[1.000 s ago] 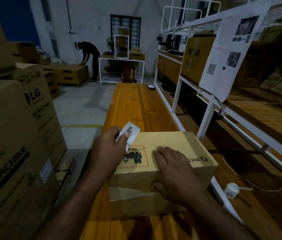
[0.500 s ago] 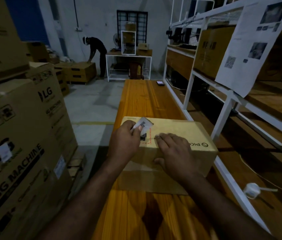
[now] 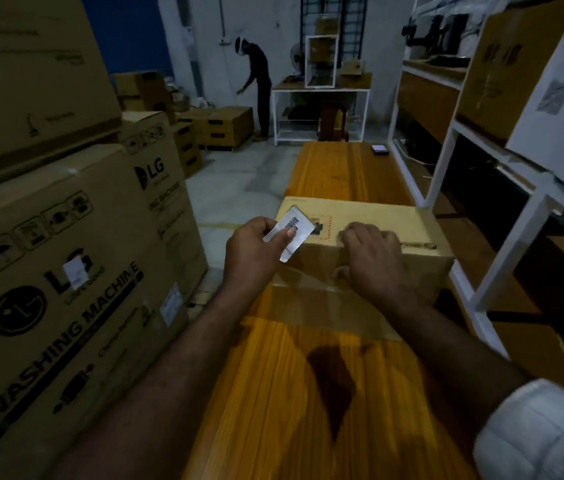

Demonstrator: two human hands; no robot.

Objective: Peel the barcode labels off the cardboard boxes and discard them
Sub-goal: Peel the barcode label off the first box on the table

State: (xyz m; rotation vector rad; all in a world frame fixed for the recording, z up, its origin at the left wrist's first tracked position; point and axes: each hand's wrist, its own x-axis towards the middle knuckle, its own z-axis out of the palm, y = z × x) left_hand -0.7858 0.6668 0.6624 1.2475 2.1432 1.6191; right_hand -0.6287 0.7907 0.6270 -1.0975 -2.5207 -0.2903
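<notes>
A small cardboard box lies on a long orange wooden table. My left hand pinches a white barcode label at the box's near left corner; the label looks lifted off the cardboard, its thumb pressed on the face. My right hand rests palm down on the box top, fingers curled over the near edge, holding the box still. A red-bordered black hazard mark shows on the box top between the two hands.
Large LG washing machine cartons stack close on the left. White metal shelving with boxes and a hanging paper sheet lines the right. A dark phone lies at the table's far end. A person bends over boxes at the back.
The view has shifted and the box now sits farther from me. My left hand has pulled the label lower and leftward, free of the box top. The right hand stays on the box.
</notes>
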